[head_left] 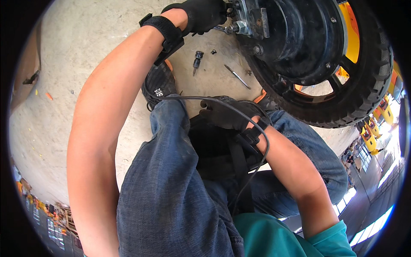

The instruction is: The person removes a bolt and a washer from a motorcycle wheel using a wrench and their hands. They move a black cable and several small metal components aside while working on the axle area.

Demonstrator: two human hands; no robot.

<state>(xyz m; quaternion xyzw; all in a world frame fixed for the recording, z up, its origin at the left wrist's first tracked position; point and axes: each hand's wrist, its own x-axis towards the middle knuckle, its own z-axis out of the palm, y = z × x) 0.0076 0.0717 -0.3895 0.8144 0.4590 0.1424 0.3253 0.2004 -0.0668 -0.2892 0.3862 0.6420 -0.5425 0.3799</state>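
Note:
My left hand (204, 16), in a black glove, reaches to the top of the view beside the axle of a large wheel (295, 47). Its fingers look curled, but what they grip is mostly hidden. A short metal shank (220, 28) shows between the glove and the axle nut (242, 27), near a metal bracket (258, 21). My right hand (226, 113), also gloved, is low between my knees, over a black bag (214, 145). Its fingertips are dark against the bag, so any grip is unclear. A black cable (222, 102) loops past the right wrist.
On the concrete floor (107, 43) lie a black-handled bit driver (197, 62), a small black screw (213, 52) and a slim metal bit (236, 76). A cardboard piece (28, 70) stands at the far left. Yellow machines (368, 136) stand in the right background.

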